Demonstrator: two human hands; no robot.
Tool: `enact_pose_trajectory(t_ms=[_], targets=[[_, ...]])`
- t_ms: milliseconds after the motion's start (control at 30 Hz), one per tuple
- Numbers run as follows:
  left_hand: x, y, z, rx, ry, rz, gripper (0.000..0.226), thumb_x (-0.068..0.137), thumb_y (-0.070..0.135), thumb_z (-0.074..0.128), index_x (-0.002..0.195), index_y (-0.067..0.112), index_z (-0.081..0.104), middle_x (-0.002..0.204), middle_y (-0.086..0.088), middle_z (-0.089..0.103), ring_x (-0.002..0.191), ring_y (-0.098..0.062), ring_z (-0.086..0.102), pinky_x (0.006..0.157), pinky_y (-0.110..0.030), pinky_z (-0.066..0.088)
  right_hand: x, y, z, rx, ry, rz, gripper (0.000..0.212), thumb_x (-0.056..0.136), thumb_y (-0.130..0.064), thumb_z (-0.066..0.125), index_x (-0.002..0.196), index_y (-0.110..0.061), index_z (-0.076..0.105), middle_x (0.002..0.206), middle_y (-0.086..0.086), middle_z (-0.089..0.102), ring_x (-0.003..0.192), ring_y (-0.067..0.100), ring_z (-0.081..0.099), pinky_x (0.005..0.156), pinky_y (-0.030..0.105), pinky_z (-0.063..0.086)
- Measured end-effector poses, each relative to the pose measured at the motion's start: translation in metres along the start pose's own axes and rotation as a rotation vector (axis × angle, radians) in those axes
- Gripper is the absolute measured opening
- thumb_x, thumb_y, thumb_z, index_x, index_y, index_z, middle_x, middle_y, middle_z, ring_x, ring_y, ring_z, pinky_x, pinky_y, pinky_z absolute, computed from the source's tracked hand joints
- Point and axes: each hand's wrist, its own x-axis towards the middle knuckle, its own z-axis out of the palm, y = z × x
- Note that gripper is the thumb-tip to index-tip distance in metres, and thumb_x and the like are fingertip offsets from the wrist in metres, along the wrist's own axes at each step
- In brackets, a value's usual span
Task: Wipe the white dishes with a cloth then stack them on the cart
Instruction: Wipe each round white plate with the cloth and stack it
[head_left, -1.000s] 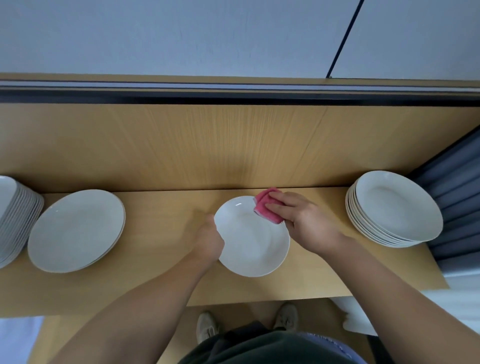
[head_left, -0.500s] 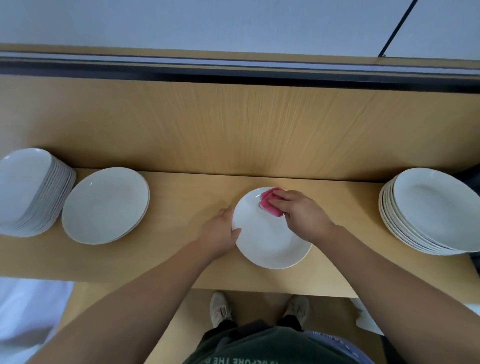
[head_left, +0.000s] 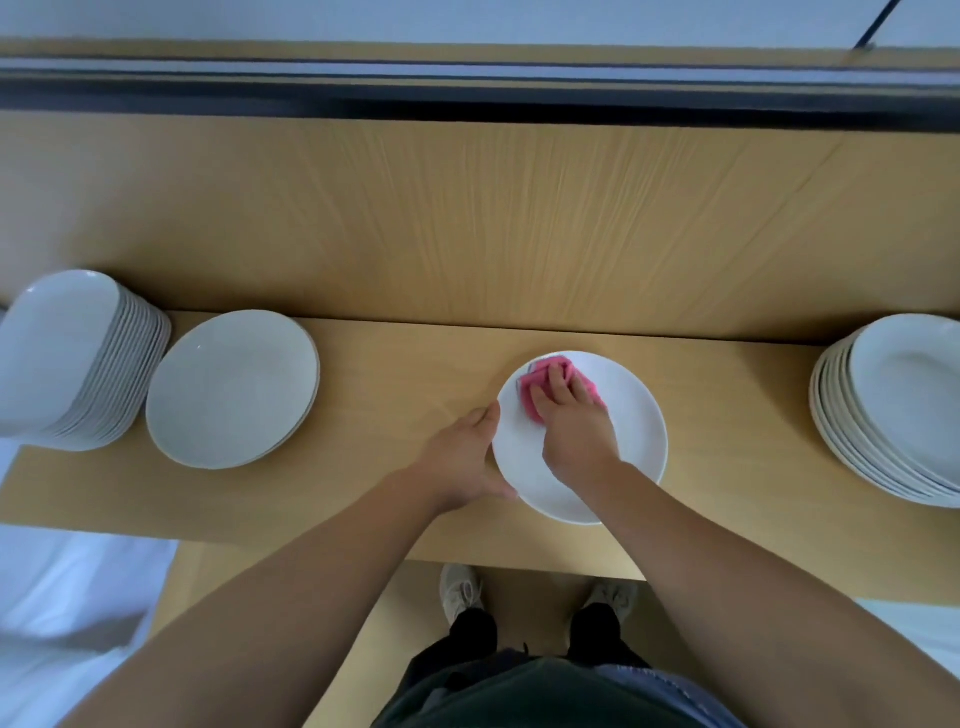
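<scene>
— Where do we have the dish?
— We have the white plate (head_left: 618, 462) flat on the wooden top (head_left: 405, 364), right of its middle and close to its near edge. Our left hand (head_left: 462, 457) grips the plate's left rim, with the fingers curved along the edge and the thumb at the near side.
— And the cloth?
— The pink cloth (head_left: 588, 388) lies folded on the far left part of the plate. Our right hand (head_left: 571, 431) lies over it. The fingers are bent round it and the thumb is at its side, so we hold it fast and press it to the dish.
— What else do we see on the top?
— At the left end stands a tall stack of dishes (head_left: 62, 364). Just beside it, towards the middle, is a low pile of plates (head_left: 234, 389); we cannot tell how many. At the right end another stack (head_left: 893, 415) runs out of view. Below the near edge we see our pale shoes (head_left: 460, 592).
</scene>
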Motion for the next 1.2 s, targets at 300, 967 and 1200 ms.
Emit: enact_pose_trajectory(t_ms=[300, 967, 1200], targets=[[0.002, 0.004, -0.005, 0.097, 0.017, 0.014, 0.115, 0.070, 0.051, 0.077, 0.154, 0.017, 0.005, 0.158, 0.001, 0.018, 0.142, -0.017, 0.025, 0.112, -0.032, 0.029, -0.018, -0.013, 0.012, -0.064, 0.015, -0.287, 0.072, 0.083, -0.020, 0.063, 0.149, -0.015, 0.035, 0.156, 0.010, 0.031, 0.145, 0.036, 0.024, 0.115, 0.051, 0.025], [-0.005, 0.010, -0.010, 0.294, 0.118, 0.123, 0.107, 0.073, 0.058, 0.070, 0.152, 0.017, 0.011, 0.157, 0.000, 0.012, 0.143, -0.018, 0.012, 0.114, -0.030, 0.019, -0.018, 0.050, -0.032, -0.183, -0.085, -0.761, 0.051, 0.065, 0.003, 0.076, 0.108, -0.023, 0.073, 0.121, 0.000, 0.067, 0.118, 0.032, 0.060, 0.078, 0.043, 0.056], [-0.008, 0.009, -0.009, 0.471, 0.097, 0.341, 0.063, 0.091, 0.055, 0.050, 0.139, 0.016, 0.045, 0.154, 0.004, 0.028, 0.145, -0.014, 0.012, 0.115, -0.025, -0.001, 0.017, 0.049, -0.047, -0.355, -0.056, -0.646, 0.055, 0.091, -0.006, 0.054, 0.142, -0.026, 0.048, 0.154, -0.001, 0.037, 0.144, 0.030, 0.028, 0.109, 0.049, 0.034]])
